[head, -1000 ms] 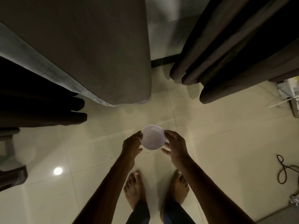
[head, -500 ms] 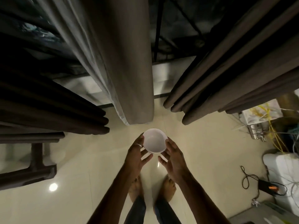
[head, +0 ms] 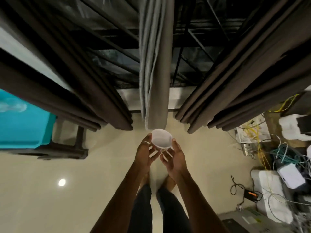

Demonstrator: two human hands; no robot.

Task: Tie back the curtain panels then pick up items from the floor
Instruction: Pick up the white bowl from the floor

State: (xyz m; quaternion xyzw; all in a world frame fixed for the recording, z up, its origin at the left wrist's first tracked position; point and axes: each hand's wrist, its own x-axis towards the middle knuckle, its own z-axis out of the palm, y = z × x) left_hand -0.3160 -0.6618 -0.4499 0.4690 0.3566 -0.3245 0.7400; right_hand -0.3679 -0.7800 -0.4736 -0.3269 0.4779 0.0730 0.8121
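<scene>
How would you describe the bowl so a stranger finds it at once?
Find the one grey curtain, in the middle of the view. Just under its hem, the left hand and right hand hold the bowl. It is small, round and white, and nothing else is held.

1. Setting: room in a home, at a tall window [head: 117, 61].
2. Landmark: floor-length grey curtain panel [head: 155, 64]; dark curtains [head: 94, 91] either side.
3. Cream tiled floor [head: 50, 195] below it; tangled cables [head: 277, 148] to its right.
</scene>
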